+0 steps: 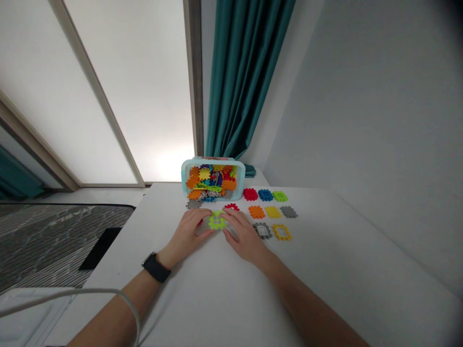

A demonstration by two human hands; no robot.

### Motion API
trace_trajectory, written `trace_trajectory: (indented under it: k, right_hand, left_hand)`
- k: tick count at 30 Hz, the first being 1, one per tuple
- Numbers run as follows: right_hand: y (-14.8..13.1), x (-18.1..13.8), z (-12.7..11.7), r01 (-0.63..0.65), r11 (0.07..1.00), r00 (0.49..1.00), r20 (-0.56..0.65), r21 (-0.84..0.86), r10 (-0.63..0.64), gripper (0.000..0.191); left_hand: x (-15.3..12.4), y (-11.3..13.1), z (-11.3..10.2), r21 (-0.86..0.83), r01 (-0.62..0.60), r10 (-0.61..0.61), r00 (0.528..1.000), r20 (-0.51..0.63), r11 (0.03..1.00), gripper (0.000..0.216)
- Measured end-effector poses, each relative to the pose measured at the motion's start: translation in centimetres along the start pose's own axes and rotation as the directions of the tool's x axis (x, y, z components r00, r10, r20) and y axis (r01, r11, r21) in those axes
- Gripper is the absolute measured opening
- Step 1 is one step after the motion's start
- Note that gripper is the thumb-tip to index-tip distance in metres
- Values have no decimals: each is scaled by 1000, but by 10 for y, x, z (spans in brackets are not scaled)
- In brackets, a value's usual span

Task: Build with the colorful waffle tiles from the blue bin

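Observation:
A lime green interlocking tile point(217, 220) with a window-like grid lies between my hands, at the near side of the bin. My left hand point(188, 227), below a black watch, has its fingertips and thumb at the tile's left edge. From the other side, my right hand point(243, 236) pinches the tile's right edge with fingers and thumb. A bit of red shows under my left fingers, mostly hidden. Just beyond my right fingers lies a red tile point(232, 206), partly covered. A grey tile point(194, 204) rests beyond my left hand.
A light blue bin point(242, 179) full of mixed tiles stands at the back of the white table point(217, 299). Right of my hands lie rows of tiles, including orange point(256, 212), yellow point(272, 212) and blue point(265, 195). A pale cable point(90, 291) loops over my left forearm.

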State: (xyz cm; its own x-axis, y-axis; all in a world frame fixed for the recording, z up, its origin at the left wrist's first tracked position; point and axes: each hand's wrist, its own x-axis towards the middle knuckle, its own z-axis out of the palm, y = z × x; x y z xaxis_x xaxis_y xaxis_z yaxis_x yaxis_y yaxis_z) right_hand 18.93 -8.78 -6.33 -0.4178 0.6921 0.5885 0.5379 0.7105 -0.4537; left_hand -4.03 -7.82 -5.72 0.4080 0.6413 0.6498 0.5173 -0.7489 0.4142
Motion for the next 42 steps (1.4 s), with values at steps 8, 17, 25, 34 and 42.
trace_trajectory:
  k: [8,17,25,34,42]
  right_hand:
    - [2,2,-5,157,971,987,-15,-178,-162,38]
    - [0,2,-4,185,966,981,-26,-179,-193,34]
    - [-3,4,-7,169,977,985,-5,-131,-171,35]
    - [3,4,-11,127,983,991,-16,-131,-131,39]
    - [8,6,-17,192,966,979,-34,-172,-200,31]
  left_hand:
    - [3,7,-6,-31,-11,11,1000,21,999,30]
    - [0,6,-4,-34,10,-8,999,43,999,29]
    - [0,5,-2,73,53,-56,997,45,996,49]
    - [-1,3,-6,145,42,-43,999,6,988,41]
    - [-3,-2,-7,158,41,-45,999,22,987,43]
